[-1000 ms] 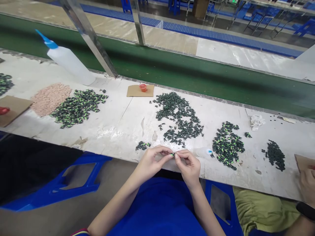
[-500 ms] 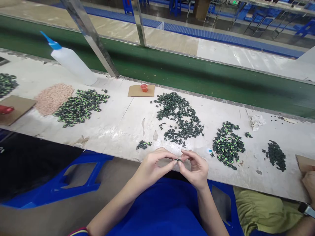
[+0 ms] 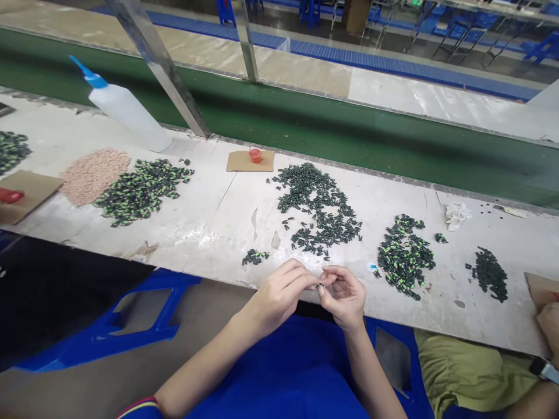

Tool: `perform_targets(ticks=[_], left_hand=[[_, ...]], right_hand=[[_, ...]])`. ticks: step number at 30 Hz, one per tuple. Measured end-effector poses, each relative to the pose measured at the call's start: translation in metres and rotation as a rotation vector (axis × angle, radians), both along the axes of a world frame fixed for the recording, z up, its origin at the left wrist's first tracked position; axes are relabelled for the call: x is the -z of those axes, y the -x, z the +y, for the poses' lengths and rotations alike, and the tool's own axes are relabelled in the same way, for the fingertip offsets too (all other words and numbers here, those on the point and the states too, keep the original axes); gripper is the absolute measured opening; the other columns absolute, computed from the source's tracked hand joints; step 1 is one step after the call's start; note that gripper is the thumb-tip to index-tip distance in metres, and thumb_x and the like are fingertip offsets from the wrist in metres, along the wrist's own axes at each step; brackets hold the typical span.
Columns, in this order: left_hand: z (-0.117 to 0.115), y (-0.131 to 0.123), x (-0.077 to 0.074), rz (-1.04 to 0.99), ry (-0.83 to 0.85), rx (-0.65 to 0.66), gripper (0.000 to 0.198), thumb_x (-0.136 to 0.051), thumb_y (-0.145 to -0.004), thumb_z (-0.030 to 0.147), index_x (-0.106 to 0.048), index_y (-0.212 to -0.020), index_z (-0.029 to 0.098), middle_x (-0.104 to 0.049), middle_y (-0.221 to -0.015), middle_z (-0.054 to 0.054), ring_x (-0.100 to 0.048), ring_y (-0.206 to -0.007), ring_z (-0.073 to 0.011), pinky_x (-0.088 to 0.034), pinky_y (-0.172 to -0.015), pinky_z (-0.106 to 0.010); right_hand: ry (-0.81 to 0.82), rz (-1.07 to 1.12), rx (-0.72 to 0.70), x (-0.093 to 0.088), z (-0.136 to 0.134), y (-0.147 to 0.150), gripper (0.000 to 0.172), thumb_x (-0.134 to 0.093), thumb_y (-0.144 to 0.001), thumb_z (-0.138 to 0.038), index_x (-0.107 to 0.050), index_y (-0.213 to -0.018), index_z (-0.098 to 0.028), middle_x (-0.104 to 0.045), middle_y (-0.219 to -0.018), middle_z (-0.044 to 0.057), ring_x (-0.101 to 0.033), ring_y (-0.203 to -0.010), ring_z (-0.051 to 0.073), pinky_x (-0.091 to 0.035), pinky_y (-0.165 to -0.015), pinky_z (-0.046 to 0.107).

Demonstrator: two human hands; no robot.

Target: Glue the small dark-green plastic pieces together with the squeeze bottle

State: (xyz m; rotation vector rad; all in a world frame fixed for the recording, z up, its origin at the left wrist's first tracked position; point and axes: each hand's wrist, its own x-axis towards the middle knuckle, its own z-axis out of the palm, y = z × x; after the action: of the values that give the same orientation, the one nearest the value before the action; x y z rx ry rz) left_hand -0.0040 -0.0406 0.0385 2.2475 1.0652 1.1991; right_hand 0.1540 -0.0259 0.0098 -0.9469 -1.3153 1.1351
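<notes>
My left hand (image 3: pixel 283 294) and my right hand (image 3: pixel 345 295) meet fingertip to fingertip at the table's front edge. Between them they pinch a small black-and-green part (image 3: pixel 319 286), mostly covered by the fingers. Just beyond lies a loose pile of small dark green parts (image 3: pixel 325 227). A little cluster of black and green parts (image 3: pixel 254 256) is left of my left hand. Right of my right hand sits a heap of black parts with bright green bits (image 3: pixel 404 256), with a small blue-and-white piece (image 3: pixel 372 266) at its edge.
A white squeeze bottle (image 3: pixel 131 116) with a blue nozzle stands tilted in view at back left, near a metal post (image 3: pixel 161 70). A red cup (image 3: pixel 255 155) sits on cardboard (image 3: pixel 238 162). Pinkish parts (image 3: pixel 96 174) lie left. At right a co-worker's hand (image 3: pixel 549 326) shows.
My left hand has turned, its back now facing up and its fingers closed over the small part. The right hand has shifted slightly left. The piles look unchanged.
</notes>
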Motion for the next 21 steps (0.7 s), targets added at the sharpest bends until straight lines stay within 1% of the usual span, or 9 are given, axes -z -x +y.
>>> perform_targets(ticks=[2, 5, 8, 9, 11, 13, 14, 17, 21], left_hand=[[0.001, -0.005, 0.002, -0.017, 0.014, 0.038, 0.028, -0.040, -0.089, 0.001, -0.058, -0.103, 0.016, -0.067, -0.087, -0.008, -0.054, -0.081, -0.0183, -0.050, -0.070, -0.030], [0.002, -0.016, -0.001, -0.073, 0.100, 0.205, 0.028, -0.042, -0.091, 0.004, -0.057, -0.110, 0.018, -0.068, -0.093, -0.008, -0.057, -0.086, -0.0181, -0.051, -0.075, -0.030], [0.003, -0.018, -0.004, -0.080, 0.224, 0.318, 0.031, -0.050, -0.092, 0.014, -0.050, -0.123, 0.019, -0.066, -0.103, -0.009, -0.057, -0.096, -0.0187, -0.052, -0.082, -0.031], [0.004, -0.014, -0.004, -0.056, 0.247, 0.283, 0.037, -0.052, -0.091, 0.017, -0.046, -0.127, 0.018, -0.065, -0.107, -0.010, -0.057, -0.100, -0.0195, -0.052, -0.085, -0.033], [0.005, -0.001, 0.003, 0.039, 0.243, 0.110, 0.043, -0.055, -0.090, 0.021, -0.042, -0.131, 0.017, -0.063, -0.114, -0.012, -0.055, -0.107, -0.0219, -0.050, -0.090, -0.037], [0.007, 0.019, 0.014, 0.180, 0.159, -0.114, 0.034, -0.052, -0.091, 0.018, -0.048, -0.125, 0.017, -0.065, -0.112, -0.011, -0.054, -0.108, -0.0246, -0.047, -0.092, -0.043], [0.008, 0.029, 0.021, 0.254, 0.123, -0.221, 0.028, -0.051, -0.091, 0.016, -0.053, -0.119, 0.017, -0.066, -0.109, -0.010, -0.055, -0.106, -0.0260, -0.046, -0.091, -0.044], [0.008, 0.054, 0.035, 0.420, 0.052, -0.429, 0.020, -0.051, -0.090, 0.013, -0.061, -0.107, 0.018, -0.070, -0.101, -0.008, -0.056, -0.103, -0.0296, -0.044, -0.086, -0.046], [0.005, 0.065, 0.038, 0.547, 0.063, -0.518, 0.021, -0.054, -0.088, 0.012, -0.063, -0.105, 0.019, -0.070, -0.099, -0.008, -0.052, -0.107, -0.0329, -0.040, -0.085, -0.047]], right_hand=[[-0.059, -0.067, -0.012, -0.003, -0.003, -0.008, 0.030, -0.064, -0.069, -0.011, -0.068, -0.095, -0.023, -0.060, -0.061, -0.003, -0.061, -0.060, 0.014, -0.054, -0.058, 0.027], [-0.184, -0.276, -0.012, -0.015, -0.015, -0.027, 0.035, -0.062, -0.069, -0.007, -0.068, -0.100, -0.023, -0.061, -0.063, -0.001, -0.059, -0.059, 0.015, -0.052, -0.055, 0.029], [-0.344, -0.462, 0.101, -0.027, -0.025, -0.051, 0.041, -0.064, -0.068, -0.003, -0.067, -0.104, -0.022, -0.064, -0.070, 0.002, -0.059, -0.060, 0.016, -0.050, -0.052, 0.029], [-0.419, -0.495, 0.185, -0.029, -0.026, -0.059, 0.041, -0.064, -0.068, -0.002, -0.067, -0.104, -0.022, -0.065, -0.071, 0.002, -0.060, -0.062, 0.017, -0.050, -0.053, 0.030], [-0.519, -0.562, 0.469, -0.027, -0.020, -0.076, 0.034, -0.066, -0.069, -0.003, -0.069, -0.096, -0.022, -0.066, -0.074, 0.003, -0.061, -0.064, 0.018, -0.049, -0.055, 0.031], [-0.473, -0.658, 0.772, -0.020, -0.007, -0.092, 0.021, -0.067, -0.072, -0.008, -0.070, -0.090, -0.019, -0.066, -0.073, 0.004, -0.059, -0.062, 0.017, -0.049, -0.058, 0.032], [-0.398, -0.702, 0.862, -0.016, 0.000, -0.098, 0.015, -0.067, -0.075, -0.013, -0.070, -0.089, -0.017, -0.066, -0.073, 0.005, -0.059, -0.061, 0.017, -0.049, -0.059, 0.033], [-0.248, -0.793, 0.853, -0.003, 0.015, -0.108, 0.021, -0.059, -0.085, -0.029, -0.070, -0.093, -0.014, -0.068, -0.085, 0.011, -0.063, -0.074, 0.022, -0.051, -0.067, 0.037], [-0.384, -0.956, 0.614, 0.009, 0.016, -0.105, 0.034, -0.055, -0.087, -0.039, -0.065, -0.109, -0.015, -0.065, -0.100, 0.014, -0.058, -0.098, 0.029, -0.047, -0.084, 0.047]])
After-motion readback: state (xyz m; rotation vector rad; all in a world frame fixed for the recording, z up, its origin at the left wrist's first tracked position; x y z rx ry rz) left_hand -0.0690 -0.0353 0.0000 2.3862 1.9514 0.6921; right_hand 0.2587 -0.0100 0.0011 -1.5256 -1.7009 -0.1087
